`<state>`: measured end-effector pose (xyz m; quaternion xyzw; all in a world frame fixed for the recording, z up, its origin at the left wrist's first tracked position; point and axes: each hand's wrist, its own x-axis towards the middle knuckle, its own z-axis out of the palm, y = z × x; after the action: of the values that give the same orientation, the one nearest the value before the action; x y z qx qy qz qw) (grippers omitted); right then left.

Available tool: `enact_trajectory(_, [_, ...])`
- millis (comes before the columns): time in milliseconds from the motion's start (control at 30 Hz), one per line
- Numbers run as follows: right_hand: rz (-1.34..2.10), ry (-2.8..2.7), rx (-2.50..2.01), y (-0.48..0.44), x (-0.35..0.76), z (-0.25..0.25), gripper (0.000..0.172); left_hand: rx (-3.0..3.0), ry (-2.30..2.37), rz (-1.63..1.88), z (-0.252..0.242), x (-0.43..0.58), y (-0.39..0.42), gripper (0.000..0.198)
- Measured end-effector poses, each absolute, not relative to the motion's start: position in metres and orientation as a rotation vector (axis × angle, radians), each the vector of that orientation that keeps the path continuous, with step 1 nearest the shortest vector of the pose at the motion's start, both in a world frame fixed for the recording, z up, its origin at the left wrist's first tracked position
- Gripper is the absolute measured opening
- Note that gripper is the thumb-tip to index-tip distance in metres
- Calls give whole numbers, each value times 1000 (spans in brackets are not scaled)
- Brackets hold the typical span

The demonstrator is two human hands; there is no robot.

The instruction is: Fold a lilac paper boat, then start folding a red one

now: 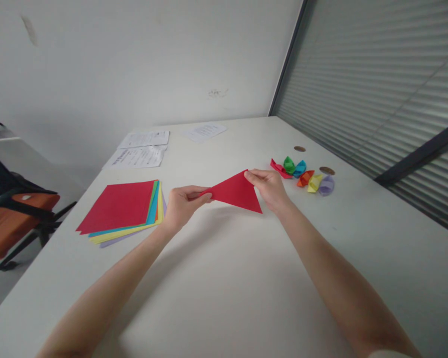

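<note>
A folded sheet of red paper [236,193], triangular in outline, is held up above the white table between my two hands. My left hand [186,203] pinches its narrow left corner between thumb and fingers. At the upper right corner, my right hand [269,188] grips the paper, thumb in front. The lower right corner points down, free of both hands. To the left of my left hand lies a fanned stack of coloured paper [121,206], with red on top and blue, yellow, purple and other edges showing beneath.
Several small folded paper pieces [305,178] in different colours sit in a row on the table [224,298] at the right. Printed sheets [140,155] lie at the back left. Two round brown discs [327,170] are near the right edge. An orange chair [18,219] stands beyond the left edge.
</note>
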<state>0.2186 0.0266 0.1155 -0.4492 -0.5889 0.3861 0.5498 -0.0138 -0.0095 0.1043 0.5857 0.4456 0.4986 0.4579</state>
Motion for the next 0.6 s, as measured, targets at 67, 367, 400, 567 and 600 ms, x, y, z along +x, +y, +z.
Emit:
enact_trajectory(67, [969, -1350, -1060, 28, 219, 113, 30, 1405, 1095, 1277, 105, -12, -11, 36])
enact_trajectory(367, [994, -1279, -1053, 30, 219, 113, 31, 1167, 1029, 1306, 108, -8, -13, 33])
enact_trajectory(400, [986, -1282, -1048, 29, 219, 113, 30, 1136, 1025, 1295, 109, -7, -13, 34])
enact_trajectory(567, [912, -1317, -1038, 29, 217, 109, 30, 1050, 1048, 1252, 111, -5, -15, 39])
enact_trajectory(600, [901, -1329, -1030, 29, 216, 109, 30, 1054, 1058, 1258, 111, -5, -15, 39])
